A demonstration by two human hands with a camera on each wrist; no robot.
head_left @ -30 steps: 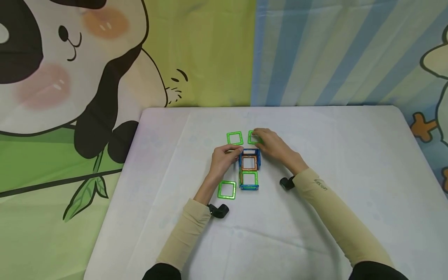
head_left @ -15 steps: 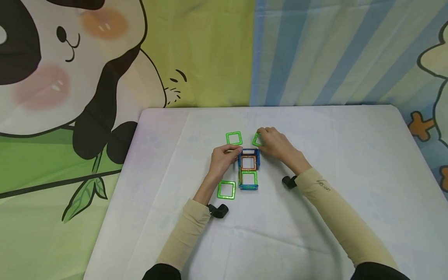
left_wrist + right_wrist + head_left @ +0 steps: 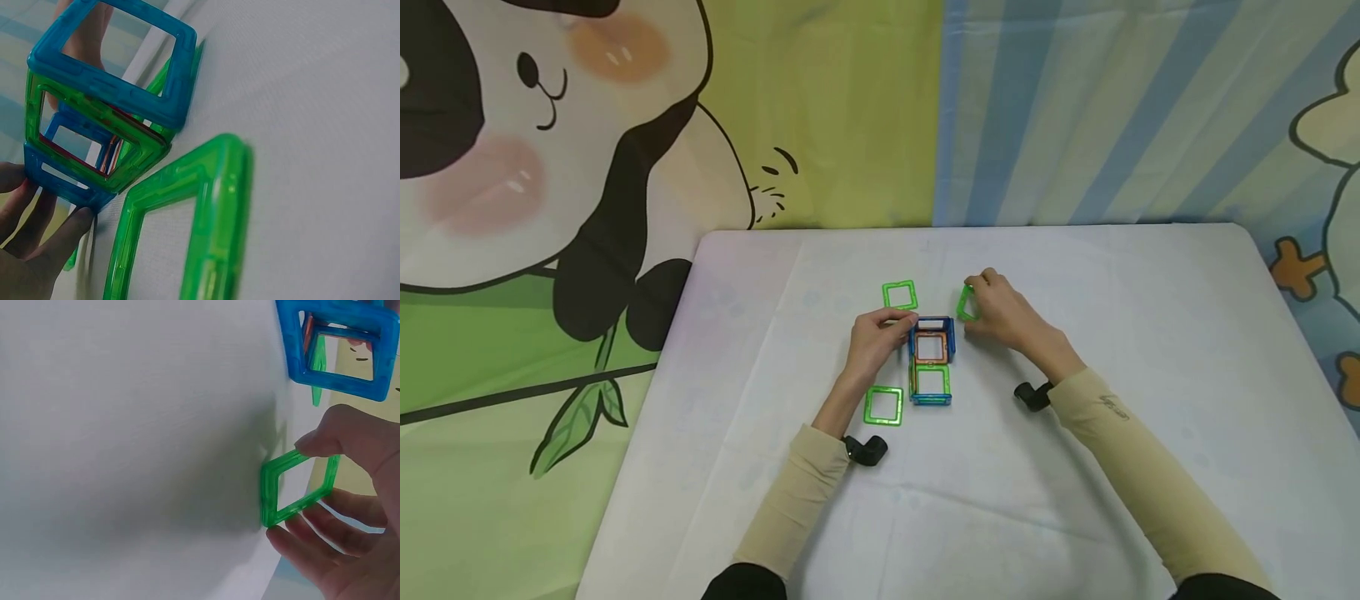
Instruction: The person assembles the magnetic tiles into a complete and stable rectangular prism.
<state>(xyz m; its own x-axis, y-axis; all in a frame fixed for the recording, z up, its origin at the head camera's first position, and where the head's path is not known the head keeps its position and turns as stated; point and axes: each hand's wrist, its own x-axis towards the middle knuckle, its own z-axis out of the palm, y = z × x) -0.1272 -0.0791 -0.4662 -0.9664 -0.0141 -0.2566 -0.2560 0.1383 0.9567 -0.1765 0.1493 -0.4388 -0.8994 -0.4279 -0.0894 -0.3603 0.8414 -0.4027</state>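
Observation:
My right hand (image 3: 1009, 315) grips a green square magnetic tile (image 3: 269, 494) by its edges, thumb on one side and fingers on the other. In the right wrist view the tile stands tilted at the white surface. My left hand (image 3: 874, 340) holds a blue tile (image 3: 61, 186) at the far left of a small built structure, thumb and fingers on its edges. That structure of joined blue, green and orange tiles (image 3: 932, 367) stands between the hands. A blue tile (image 3: 112, 81) rises at its near end.
One loose green square tile (image 3: 883, 422) lies near the left forearm. Another green tile (image 3: 886, 297) lies beyond the left hand. A white cloth covers the table (image 3: 1120, 317), whose far edge meets a printed curtain (image 3: 865, 125).
My right hand has drawn the green tile to the right, away from beside the other far green tile, turning it on the way. The left hand stays at the structure.

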